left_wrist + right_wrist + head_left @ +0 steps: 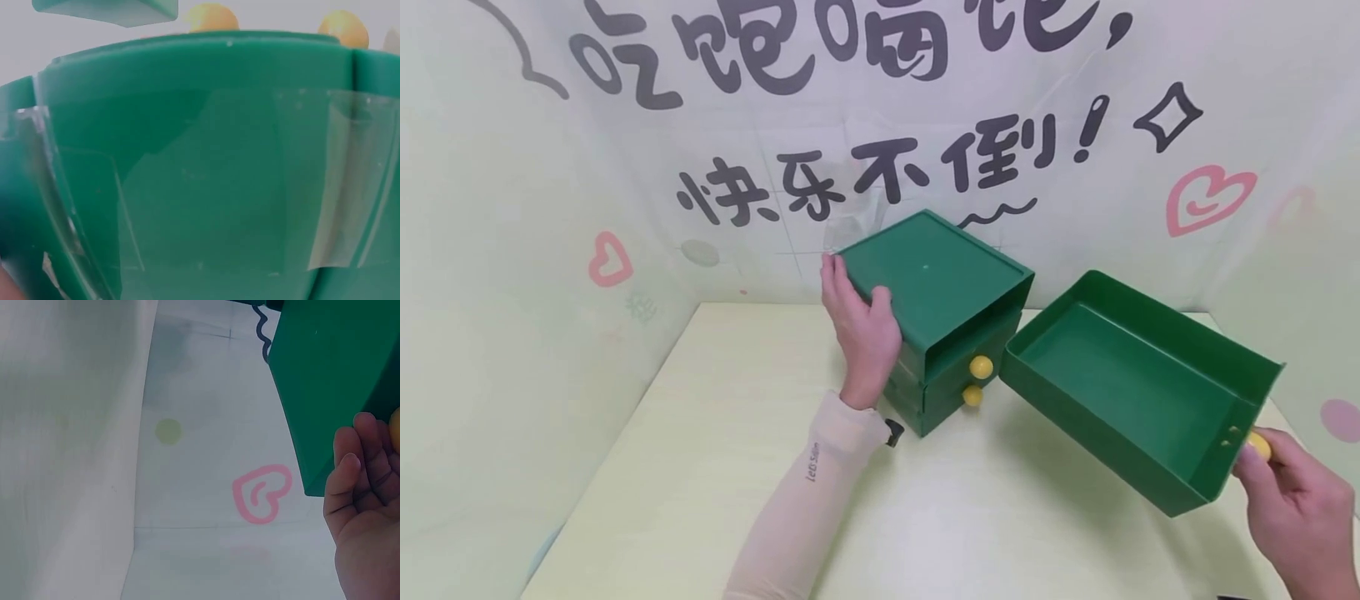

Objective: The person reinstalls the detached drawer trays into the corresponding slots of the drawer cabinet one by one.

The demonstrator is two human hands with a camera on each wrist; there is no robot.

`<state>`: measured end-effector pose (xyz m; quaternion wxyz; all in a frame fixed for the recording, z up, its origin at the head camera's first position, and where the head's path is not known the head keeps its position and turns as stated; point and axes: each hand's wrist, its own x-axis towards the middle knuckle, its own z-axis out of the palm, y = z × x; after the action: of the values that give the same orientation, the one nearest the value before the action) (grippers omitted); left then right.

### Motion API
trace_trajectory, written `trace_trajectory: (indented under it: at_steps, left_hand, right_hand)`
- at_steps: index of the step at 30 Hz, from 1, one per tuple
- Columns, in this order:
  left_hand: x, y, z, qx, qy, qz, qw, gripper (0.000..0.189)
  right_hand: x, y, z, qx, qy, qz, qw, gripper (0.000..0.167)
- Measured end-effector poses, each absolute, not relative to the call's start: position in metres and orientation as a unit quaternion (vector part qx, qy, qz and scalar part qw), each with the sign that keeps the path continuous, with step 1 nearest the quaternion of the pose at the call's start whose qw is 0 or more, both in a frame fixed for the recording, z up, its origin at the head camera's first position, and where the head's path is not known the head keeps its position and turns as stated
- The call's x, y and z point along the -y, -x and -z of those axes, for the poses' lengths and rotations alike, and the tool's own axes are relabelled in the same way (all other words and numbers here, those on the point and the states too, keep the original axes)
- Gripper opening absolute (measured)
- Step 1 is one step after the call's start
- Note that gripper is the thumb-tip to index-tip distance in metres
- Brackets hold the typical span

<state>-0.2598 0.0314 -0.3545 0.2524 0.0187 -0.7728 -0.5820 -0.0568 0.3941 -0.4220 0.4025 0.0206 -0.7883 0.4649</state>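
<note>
A small green drawer cabinet [925, 275] stands on the table, its top slot a dark opening and two yellow knobs [981, 367] on the drawers below. My left hand [868, 337] rests against the cabinet's left side, fingers straight along the upper edge and thumb at the top. In the left wrist view, clear tape [340, 187] runs across the green side. My right hand [1296, 508] pinches the yellow knob [1260, 446] of a pulled-out green drawer [1142, 392]. The drawer is held up over the table, tilted, with its hollow side showing and nothing inside.
The pale table [700, 467] has a white printed sheet [760, 108] behind it, with black writing and pink hearts. Pale walls [490, 292] close in the left and right sides. The drawer's far end is close to the cabinet's right side.
</note>
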Motion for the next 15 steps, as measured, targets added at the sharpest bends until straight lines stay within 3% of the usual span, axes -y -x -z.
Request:
trace_trajectory:
  at_steps: [15]
  left_hand:
    - [-0.002, 0.276, 0.354, 0.772, 0.000, 0.599, 0.212, 0.078]
  right_hand:
    - [-0.391, 0.056, 0.419, 0.802, -0.038, -0.444, 0.398, 0.027]
